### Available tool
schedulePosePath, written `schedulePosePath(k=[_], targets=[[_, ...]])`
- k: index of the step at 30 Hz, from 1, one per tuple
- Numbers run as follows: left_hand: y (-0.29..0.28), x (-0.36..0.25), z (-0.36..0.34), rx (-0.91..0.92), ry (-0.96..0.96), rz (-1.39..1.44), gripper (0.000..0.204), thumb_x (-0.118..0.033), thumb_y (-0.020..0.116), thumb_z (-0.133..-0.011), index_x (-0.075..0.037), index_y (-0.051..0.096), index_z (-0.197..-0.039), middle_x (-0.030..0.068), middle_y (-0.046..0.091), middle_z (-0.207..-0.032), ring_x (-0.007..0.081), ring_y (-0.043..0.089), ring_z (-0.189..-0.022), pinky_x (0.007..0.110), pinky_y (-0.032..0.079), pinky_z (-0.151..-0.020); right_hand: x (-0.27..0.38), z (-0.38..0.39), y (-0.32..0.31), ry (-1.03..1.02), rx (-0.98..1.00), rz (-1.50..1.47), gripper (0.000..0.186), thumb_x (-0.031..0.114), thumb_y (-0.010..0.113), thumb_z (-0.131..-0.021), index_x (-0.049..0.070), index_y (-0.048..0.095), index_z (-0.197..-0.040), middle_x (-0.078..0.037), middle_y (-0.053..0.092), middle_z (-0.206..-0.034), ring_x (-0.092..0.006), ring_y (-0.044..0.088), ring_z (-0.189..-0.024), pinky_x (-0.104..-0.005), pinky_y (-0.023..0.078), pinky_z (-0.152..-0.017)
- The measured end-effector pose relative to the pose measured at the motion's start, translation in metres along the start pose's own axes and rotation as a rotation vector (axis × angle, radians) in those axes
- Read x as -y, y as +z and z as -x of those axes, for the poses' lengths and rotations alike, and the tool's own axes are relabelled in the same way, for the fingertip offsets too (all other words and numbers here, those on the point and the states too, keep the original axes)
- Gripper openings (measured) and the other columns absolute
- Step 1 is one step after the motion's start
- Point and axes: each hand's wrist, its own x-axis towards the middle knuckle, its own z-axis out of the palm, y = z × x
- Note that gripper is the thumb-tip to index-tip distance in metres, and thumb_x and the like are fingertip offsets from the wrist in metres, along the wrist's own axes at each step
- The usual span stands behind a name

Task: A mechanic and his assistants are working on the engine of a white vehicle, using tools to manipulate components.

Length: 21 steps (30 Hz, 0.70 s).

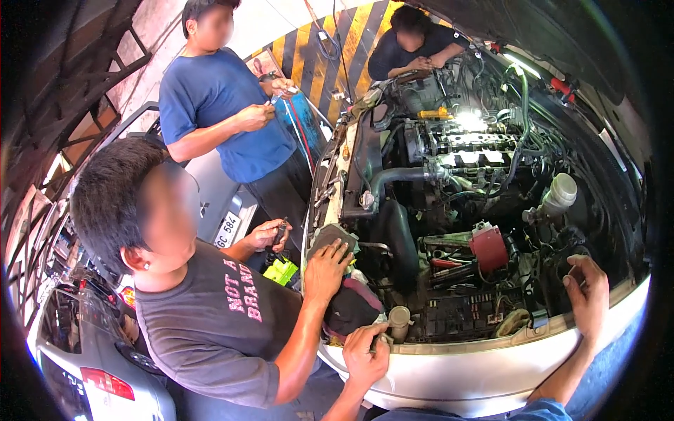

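My left hand (366, 351) is at the car's front-left fender (456, 361), fingers curled on something I cannot make out, beside a beige cylindrical reservoir (399, 324). My right hand (586, 291) rests at the fender's right part, thumb and fingers apart, holding nothing visible. The open engine bay (449, 266) holds a fuse box (467, 316), a red-topped battery area (489, 249) with loose tools, a pale cylinder (562, 193) and an exposed engine top (470, 144) under a bright light. A dark cloth (351, 309) lies left of my left hand.
A person in grey (203, 316) leans close on my left, one hand on the car. A person in blue (225, 112) holds small items behind them. Another person (414, 49) leans over the far side. The raised hood (562, 35) arches overhead; another car (98, 372) stands lower left.
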Motion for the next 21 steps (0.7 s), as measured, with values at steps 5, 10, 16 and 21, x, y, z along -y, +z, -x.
schedulePosePath(k=[5,10,16,21], targets=[[0.0008,0.0034,0.0018,-0.008,-0.012,-0.002,0.025,-0.003,0.057,-0.071,-0.003,0.067,-0.094,0.0122,0.069,-0.09,0.0293,0.065,-0.084,0.038,0.049,-0.079,-0.0001,-0.0018,-0.0002,-0.004,0.02,0.001,0.029,0.0,0.06,-0.076,-0.003,0.061,-0.104,-0.015,0.06,-0.085,-0.0224,0.055,-0.069,-0.0327,0.044,-0.066],[0.0004,0.0012,-0.0003,-0.008,0.002,0.003,0.025,0.001,0.054,-0.071,-0.001,0.065,-0.093,0.0131,0.069,-0.089,0.0293,0.066,-0.084,0.038,0.049,-0.08,-0.0001,-0.0016,-0.002,0.01,0.037,0.005,0.029,0.003,0.061,-0.076,-0.003,0.061,-0.104,-0.016,0.062,-0.09,-0.0252,0.057,-0.073,-0.034,0.045,-0.068],[-0.0016,-0.0009,0.0007,-0.004,-0.004,0.008,0.025,0.001,0.054,-0.071,-0.002,0.065,-0.093,0.0127,0.069,-0.089,0.0292,0.066,-0.084,0.037,0.049,-0.08,-0.0013,-0.0002,-0.003,-0.012,0.034,0.017,0.028,0.004,0.061,-0.076,-0.001,0.06,-0.104,-0.016,0.061,-0.088,-0.026,0.056,-0.073,-0.0344,0.044,-0.068],[-0.0004,-0.001,0.002,0.0,-0.009,0.007,0.025,0.001,0.055,-0.072,-0.002,0.066,-0.093,0.0128,0.069,-0.089,0.0294,0.065,-0.084,0.037,0.048,-0.08,-0.0003,0.0003,-0.0034,0.002,0.038,0.01,0.027,0.003,0.061,-0.077,-0.001,0.06,-0.104,-0.014,0.059,-0.083,-0.0241,0.055,-0.07,-0.0337,0.044,-0.067]])
